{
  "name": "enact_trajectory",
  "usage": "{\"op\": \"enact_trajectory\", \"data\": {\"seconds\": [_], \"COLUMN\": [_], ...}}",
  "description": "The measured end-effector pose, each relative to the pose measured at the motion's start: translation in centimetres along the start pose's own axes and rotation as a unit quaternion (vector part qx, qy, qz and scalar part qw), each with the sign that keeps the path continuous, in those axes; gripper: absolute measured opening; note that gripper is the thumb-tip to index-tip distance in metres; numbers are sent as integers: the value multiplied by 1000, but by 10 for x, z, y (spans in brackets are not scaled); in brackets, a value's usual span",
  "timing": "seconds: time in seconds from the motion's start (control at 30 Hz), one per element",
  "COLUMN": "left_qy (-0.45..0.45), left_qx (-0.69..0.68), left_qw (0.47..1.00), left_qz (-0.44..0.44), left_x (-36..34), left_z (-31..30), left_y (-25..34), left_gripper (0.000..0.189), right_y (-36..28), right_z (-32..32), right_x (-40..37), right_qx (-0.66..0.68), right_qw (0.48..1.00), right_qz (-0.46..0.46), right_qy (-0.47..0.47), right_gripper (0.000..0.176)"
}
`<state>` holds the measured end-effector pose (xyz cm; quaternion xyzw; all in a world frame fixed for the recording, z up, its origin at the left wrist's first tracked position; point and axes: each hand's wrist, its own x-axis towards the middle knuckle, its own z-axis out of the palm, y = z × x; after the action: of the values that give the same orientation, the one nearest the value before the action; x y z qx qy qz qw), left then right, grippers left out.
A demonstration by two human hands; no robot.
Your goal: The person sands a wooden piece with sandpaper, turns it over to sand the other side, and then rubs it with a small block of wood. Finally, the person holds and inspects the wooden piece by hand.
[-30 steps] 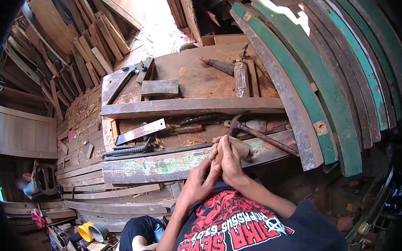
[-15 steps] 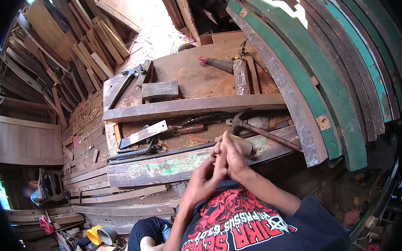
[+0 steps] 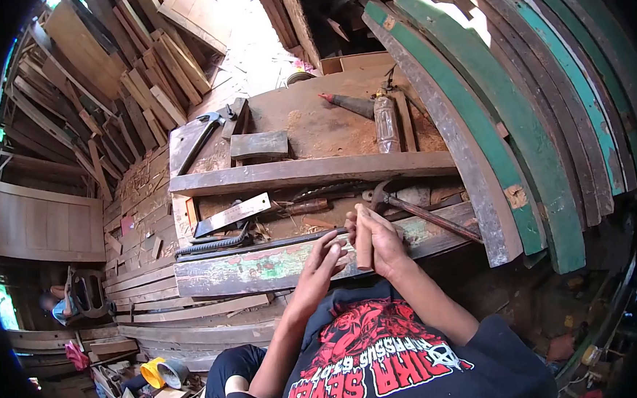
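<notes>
In the head view, my right hand point(image 3: 384, 242) is wrapped round a small, smooth, brown wooden piece point(image 3: 364, 249) held in front of my chest. My left hand point(image 3: 324, 263) is beside it with fingers apart, holding nothing. Both hands are over the near edge of a bench, at a plank with peeling green paint point(image 3: 264, 268). Beyond them a claw hammer point(image 3: 429, 214) lies across the bench gap, near a chisel-like tool with a wooden handle point(image 3: 306, 207) and a handsaw blade point(image 3: 233, 214).
A second hammer point(image 3: 198, 142), a wooden block point(image 3: 259, 144) and a plastic bottle point(image 3: 386, 124) rest on the bench point(image 3: 306, 119). Curved green boards point(image 3: 503, 115) stand at the right. Planks point(image 3: 151, 85) lean at the upper left. Another person point(image 3: 62, 306) is at the far left.
My hands were together and have come apart. The left hand moved away to the left and opened, and the wooden piece now shows upright in my right hand.
</notes>
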<state>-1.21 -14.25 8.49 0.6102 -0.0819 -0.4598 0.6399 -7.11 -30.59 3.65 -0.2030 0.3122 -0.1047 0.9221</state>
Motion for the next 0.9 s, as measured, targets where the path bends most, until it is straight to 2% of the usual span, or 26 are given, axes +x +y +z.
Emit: {"op": "enact_trajectory", "data": {"seconds": [0.07, 0.1, 0.13, 0.2, 0.23, 0.27, 0.37, 0.43, 0.47, 0.5, 0.6, 0.67, 0.7, 0.73, 0.77, 0.8, 0.83, 0.87, 0.9], "left_qy": [1, -11, 45, 155, 93, 98, 124, 150, 164, 171, 144, 142, 138, 134, 150, 114, 68, 23, 64], "left_qx": [-107, -139, -138, -136, -191, -214, -249, -286, -305, -347, -439, -476, -481, -488, -479, -495, -480, -463, -430], "left_qw": [994, 989, 989, 978, 977, 972, 960, 946, 937, 922, 887, 868, 866, 863, 865, 860, 874, 885, 900], "left_qz": [-36, -38, -19, 22, 8, 1, -16, -31, -34, -30, -7, -18, -11, -4, -31, -46, -46, -43, -16], "left_x": [9, 20, 25, 37, 41, 42, 51, 59, 60, 61, 57, 51, 47, 42, 38, 31, 24, 18, 14], "left_z": [12, 11, 20, 36, 27, 23, 3, -14, -19, -25, -46, -50, -51, -46, -46, -47, -55, -63, -66], "left_y": [3, -7, -11, -13, -15, -9, 7, 6, 5, 3, 0, 4, 5, 12, 24, 42, 55, 67, 80], "left_gripper": [55, 63, 63, 65, 70, 72, 78, 64, 58, 42, 34, 34, 34, 34, 42, 43, 49, 55, 58], "right_y": [1, 5, 16, 41, 27, 27, 33, 40, 40, 40, 32, 23, 19, 16, 16, 14, 7, 5, 5], "right_z": [15, 15, 15, 18, 38, 39, 31, 28, 27, 28, 35, 41, 43, 38, 27, 20, 21, 14, 3], "right_x": [-7, -5, -6, -10, -33, -37, -44, -53, -51, -47, -41, -38, -34, -24, -8, 2, 0, 4, 13], "right_qx": [-49, -101, -208, -409, -492, -527, -585, -638, -642, -646, -671, -694, -671, -689, -705, -720, -740, -714, -686], "right_qw": [998, 993, 970, 866, 826, 797, 735, 674, 662, 650, 593, 547, 589, 555, 521, 487, 493, 525, 555], "right_qz": [-17, -4, -91, -260, -245, -265, -273, -293, -299, -304, -339, -357, -350, -362, -373, -384, -359, -372, -386], "right_qy": [-27, -69, -90, -126, -123, -131, -208, -232, -247, -261, -288, -304, -285, -294, -304, -311, -283, -275, -268], "right_gripper": [32, 45, 49, 58, 66, 68, 71, 71, 70, 70, 66, 65, 64, 64, 64, 64, 61, 56, 51]}}
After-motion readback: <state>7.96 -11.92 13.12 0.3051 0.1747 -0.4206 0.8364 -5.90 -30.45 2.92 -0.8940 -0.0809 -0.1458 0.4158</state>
